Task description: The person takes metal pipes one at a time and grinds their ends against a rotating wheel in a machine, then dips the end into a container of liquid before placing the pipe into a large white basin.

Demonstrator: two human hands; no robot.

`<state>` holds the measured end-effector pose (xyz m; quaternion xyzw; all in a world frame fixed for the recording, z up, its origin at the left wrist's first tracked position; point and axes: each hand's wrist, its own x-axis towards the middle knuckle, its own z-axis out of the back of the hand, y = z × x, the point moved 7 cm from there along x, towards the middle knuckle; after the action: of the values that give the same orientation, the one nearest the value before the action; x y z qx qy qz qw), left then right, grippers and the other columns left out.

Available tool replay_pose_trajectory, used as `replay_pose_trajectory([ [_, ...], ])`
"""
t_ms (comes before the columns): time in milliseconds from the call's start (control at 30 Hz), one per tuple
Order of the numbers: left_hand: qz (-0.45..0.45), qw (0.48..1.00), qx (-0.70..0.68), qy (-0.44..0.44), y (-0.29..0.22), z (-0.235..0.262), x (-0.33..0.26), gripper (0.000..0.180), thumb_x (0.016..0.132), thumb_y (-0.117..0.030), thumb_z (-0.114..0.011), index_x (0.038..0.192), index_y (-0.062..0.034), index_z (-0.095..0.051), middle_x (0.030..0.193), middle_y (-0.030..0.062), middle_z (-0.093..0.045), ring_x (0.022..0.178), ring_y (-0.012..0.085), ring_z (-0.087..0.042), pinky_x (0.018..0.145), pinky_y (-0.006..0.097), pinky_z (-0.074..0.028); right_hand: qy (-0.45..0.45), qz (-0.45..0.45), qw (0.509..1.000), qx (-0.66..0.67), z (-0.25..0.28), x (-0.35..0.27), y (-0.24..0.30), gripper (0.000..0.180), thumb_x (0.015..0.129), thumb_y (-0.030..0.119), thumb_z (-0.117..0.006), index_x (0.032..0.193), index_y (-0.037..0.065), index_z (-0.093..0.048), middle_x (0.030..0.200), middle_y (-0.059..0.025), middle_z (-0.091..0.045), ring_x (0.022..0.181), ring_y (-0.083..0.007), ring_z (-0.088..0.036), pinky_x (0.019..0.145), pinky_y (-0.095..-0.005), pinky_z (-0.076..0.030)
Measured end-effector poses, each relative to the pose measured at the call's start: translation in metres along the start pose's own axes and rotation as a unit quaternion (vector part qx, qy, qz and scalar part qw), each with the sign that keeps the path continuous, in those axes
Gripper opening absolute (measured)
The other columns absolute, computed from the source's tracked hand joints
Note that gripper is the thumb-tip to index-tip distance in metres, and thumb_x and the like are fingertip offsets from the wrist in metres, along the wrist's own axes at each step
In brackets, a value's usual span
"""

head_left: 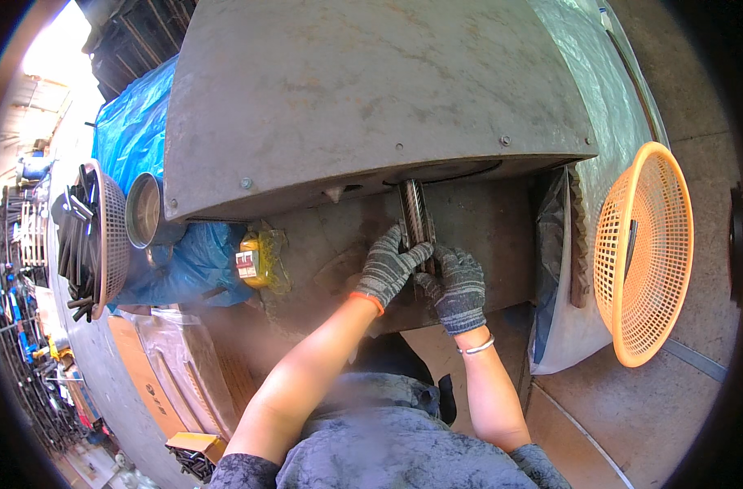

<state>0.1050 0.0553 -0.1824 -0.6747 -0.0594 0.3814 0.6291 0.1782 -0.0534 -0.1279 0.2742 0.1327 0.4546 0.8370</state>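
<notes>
A shiny, dark metal rod (pixel 413 204) juts out toward me from an opening under the front edge of a large grey metal housing (pixel 379 90). Both my hands wear grey striped knit gloves. My left hand (pixel 393 265) is closed round the near part of the rod from the left, its thumb lying across the top. Close beside it on the right, my right hand (pixel 455 289) has its fingers bent in at the rod's near end. What lies between those fingers is hidden by the glove.
An orange plastic basket (pixel 681 236) with a dark tube inside stands at the right. At the left are a pale basket (pixel 115 244) of black tubes, a round metal container (pixel 145 210), blue sheeting (pixel 135 122) and a yellow packet (pixel 263 259). Cardboard (pixel 143 375) lies lower left.
</notes>
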Motion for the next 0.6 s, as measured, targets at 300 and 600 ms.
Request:
replay_pose_trajectory([
  [300,-0.010,0.999,-0.036,0.029,0.005,-0.003,0.001,0.041,0.082,-0.015,-0.072,0.117,-0.0001,-0.058,0.106,0.0107,-0.067,0.096,0.0170,-0.060,0.087,0.031,-0.048,0.070,-0.007,0.997,-0.037,-0.012,0.001,-0.014,0.046,0.075,0.035,-0.073,0.110,0.006,-0.062,0.093,-0.0164,-0.063,0.087,-0.0359,-0.059,0.078,-0.0459,-0.046],
  [600,-0.027,0.999,0.025,0.010,0.001,0.001,-0.002,0.050,0.078,-0.020,-0.075,0.119,0.0007,-0.056,0.108,0.0138,-0.066,0.097,0.0225,-0.060,0.089,0.034,-0.047,0.071,-0.024,0.997,0.014,-0.009,0.004,-0.013,0.039,0.072,0.033,-0.076,0.097,0.005,-0.065,0.087,-0.0172,-0.064,0.083,-0.0360,-0.060,0.076,-0.0452,-0.047],
])
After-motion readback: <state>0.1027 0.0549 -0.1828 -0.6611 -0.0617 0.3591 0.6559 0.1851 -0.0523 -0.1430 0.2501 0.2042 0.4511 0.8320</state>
